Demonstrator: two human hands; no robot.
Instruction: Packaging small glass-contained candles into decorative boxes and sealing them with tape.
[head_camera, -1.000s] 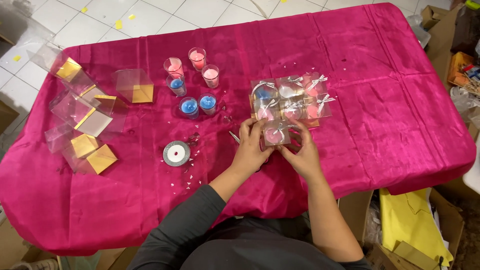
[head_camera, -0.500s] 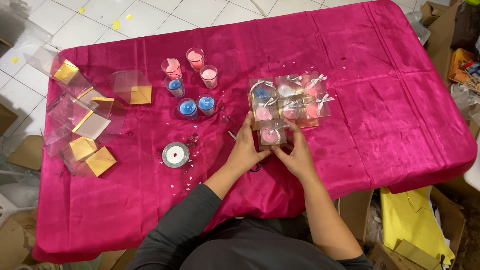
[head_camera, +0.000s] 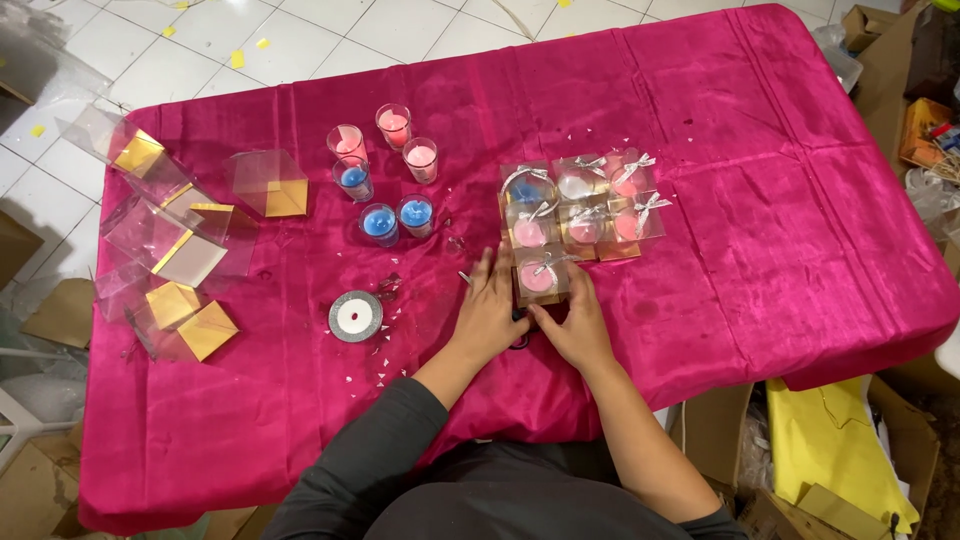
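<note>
My left hand (head_camera: 490, 310) and my right hand (head_camera: 577, 322) rest on the pink tablecloth (head_camera: 760, 230), flanking a clear gift box with a pink candle and silver bow (head_camera: 541, 277). Both hands touch its sides, fingers flat against it. The box sits at the near end of a cluster of several similar boxed candles (head_camera: 585, 205). Something dark lies on the cloth under my hands, mostly hidden.
Loose pink and blue glass candles (head_camera: 385, 175) stand left of centre. A silver ribbon spool (head_camera: 355, 316) lies near my left hand. Empty clear boxes with gold bases (head_camera: 170, 240) pile at the left edge. Cardboard boxes and yellow sheets (head_camera: 830, 440) sit on the floor at right.
The boxed candle has been set down on the cloth next to the cluster. My hands have lowered and now lie flat beside it.
</note>
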